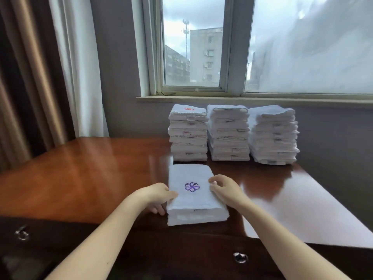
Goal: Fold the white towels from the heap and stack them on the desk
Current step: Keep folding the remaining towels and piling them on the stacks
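1. Dark wooden drawer fronts with round metal pulls point(240, 257) sit closest to the lens, just below the towel, as a person's two bare forearms reach over them.
2. At the centre, a folded white terry towel with a purple embroidered flower point(193, 199) lies flat near the front edge of a glossy reddish-brown wooden desk point(90, 174). The emblem faces up, and the fold looks finished.
3. The left hand point(159, 196) grips the towel's left edge, thumb on top and fingers curled down its side. The right hand point(224, 188) clasps the right edge with bent fingers. Holding both sides probably keeps the layers from sliding apart when the towel is lifted.
4. Behind the towel, three tall stacks of folded white towels point(229, 134) stand in a row against the wall, their edges squared. The left-hand stack is directly behind the towel and offers the shortest carry. Much of the task appears done.
5. Farthest beyond the towel, a grey-framed window point(193, 57) shows apartment blocks under cloud. The heap of unfolded towels is not in view.
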A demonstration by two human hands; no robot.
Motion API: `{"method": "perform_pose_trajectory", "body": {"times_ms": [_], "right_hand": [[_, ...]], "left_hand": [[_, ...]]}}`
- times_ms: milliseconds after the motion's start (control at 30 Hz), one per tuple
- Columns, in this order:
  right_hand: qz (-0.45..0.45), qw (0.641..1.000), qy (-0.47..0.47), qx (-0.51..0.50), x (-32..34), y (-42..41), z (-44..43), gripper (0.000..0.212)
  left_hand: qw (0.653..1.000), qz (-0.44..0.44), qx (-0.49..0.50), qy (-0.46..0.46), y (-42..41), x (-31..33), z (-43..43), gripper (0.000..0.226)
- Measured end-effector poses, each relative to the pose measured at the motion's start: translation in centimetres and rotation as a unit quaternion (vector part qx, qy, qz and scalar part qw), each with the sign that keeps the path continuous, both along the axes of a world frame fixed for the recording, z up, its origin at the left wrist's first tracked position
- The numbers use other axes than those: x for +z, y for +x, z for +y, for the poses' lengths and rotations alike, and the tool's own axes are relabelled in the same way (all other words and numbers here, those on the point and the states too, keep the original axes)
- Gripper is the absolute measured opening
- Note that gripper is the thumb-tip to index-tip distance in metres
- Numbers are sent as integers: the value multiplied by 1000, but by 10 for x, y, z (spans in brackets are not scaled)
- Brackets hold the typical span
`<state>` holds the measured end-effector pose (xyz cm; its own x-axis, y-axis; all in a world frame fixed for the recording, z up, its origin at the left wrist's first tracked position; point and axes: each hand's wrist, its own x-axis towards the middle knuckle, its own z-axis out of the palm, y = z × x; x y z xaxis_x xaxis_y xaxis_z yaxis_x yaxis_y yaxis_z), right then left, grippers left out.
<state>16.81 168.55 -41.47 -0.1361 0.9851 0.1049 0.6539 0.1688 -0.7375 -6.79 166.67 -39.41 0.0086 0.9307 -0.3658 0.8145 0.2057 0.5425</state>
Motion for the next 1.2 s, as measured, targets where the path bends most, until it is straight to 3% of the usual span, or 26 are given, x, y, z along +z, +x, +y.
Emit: {"method": "perform_pose_trajectory", "body": {"times_ms": [100,233,367,533,633,833,1033,1200], "right_hand": [[89,994,-62,-32,7,7,-2,33],[177,966,-186,4,21,6,-7,37],[212,944,-250,37,28,9,-10,28],[234,925,-290,78,26,20,-14,52],[240,927,-277,83,22,23,-19,68],[236,933,-248,115,27,25,-34,67],[222,961,-116,112,30,18,-39,74],[286,946,-24,149,40,14,-31,82]], "left_hand": [[996,-86,1,23,3,3,-4,9],[963,-270,-4,-4,3,9,-11,37],[941,-337,14,-25,-3,9,-16,60],[920,-387,4,-57,-12,4,-21,64],[910,-409,-5,-60,-11,-1,-24,74],[910,-415,-1,-15,-8,2,-29,80],[926,-352,-7,140,2,11,-38,78],[905,-334,-46,259,1,26,-31,80]]}}
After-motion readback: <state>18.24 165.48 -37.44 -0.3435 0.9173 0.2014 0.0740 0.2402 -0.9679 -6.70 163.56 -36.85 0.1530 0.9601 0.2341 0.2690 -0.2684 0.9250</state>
